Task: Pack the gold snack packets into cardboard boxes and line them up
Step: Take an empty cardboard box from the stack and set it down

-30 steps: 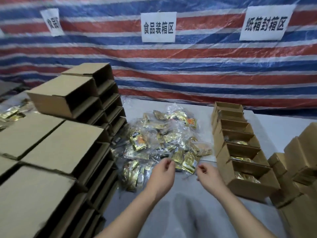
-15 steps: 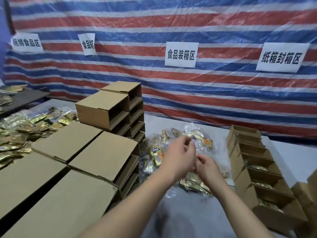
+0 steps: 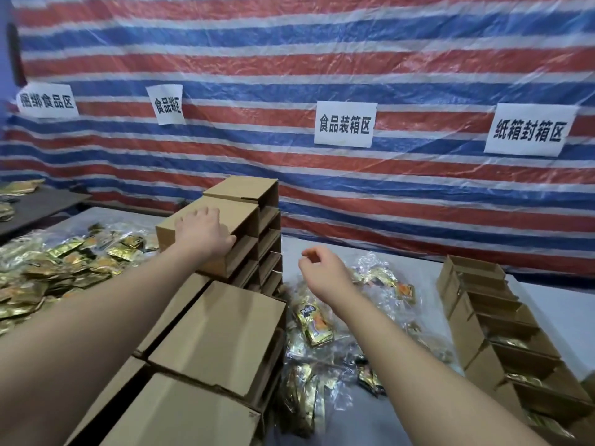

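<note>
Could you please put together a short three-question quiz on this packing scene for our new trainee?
1. True or false: the left hand rests on the top cardboard box of the tall stack.
2. What does the right hand hold?
A. a gold packet
B. a box
C. nothing
3. Fill in: the row of open boxes along the right already holds some gold ____.

Key
1. True: its fingers lie spread across the box's top face.
2. C: its fingers are loosely curled above the pile of gold snack packets, gripping nothing.
3. Packets: gold wrappers show inside several nearer boxes of the row.
</note>
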The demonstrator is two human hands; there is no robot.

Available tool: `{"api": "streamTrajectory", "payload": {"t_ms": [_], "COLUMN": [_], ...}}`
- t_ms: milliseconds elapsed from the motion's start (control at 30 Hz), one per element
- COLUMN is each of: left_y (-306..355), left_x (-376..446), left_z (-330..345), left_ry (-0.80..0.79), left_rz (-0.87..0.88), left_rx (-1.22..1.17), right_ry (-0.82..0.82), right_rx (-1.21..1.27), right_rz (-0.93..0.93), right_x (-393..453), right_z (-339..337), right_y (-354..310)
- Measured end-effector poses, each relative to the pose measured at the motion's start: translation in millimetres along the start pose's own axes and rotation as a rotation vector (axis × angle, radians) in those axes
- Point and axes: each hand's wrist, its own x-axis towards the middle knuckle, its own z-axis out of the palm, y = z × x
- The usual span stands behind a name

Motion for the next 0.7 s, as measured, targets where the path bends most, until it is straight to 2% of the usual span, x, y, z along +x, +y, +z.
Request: {"api": "streamTrajectory", "payload": {"t_ms": [133, 200, 333, 500, 567, 700], "left_y": [4.6, 10.6, 11.2, 12.0, 17.9, 36.6], "left_x": [4.8, 1.3, -9.6, -32.6, -48.0, -79.7], "left_z": [12.6, 16.7, 6.5, -54.2, -82.3, -133.5], "left_ry": [-0.14, -0.157, -0.067, 0.027, 0.074, 0.172], "left_rz": [-0.022, -0.016, -0.009, 0.034, 0.105, 0.357], "left_rx": [-0.012, -0.035, -0.108, -0.227, -0.318, -0.503], "right_ry": [-0.029, -0.035, -0.009, 0.095, 0.133, 0.206], "right_rx": [0.041, 0.05, 0.041, -0.016, -0.056, -0.12], "right_rz": [0.02, 0.035, 0.034, -0.041, -0.103, -0.247], "right_x": [18.9, 23.2, 24.0, 25.3, 24.7, 18.3], "right_z": [22.0, 29.5, 28.9, 0.2, -17.1, -66.8], "right_y": [-17.8, -19.8, -19.2, -30.0, -38.7, -62.0]}}
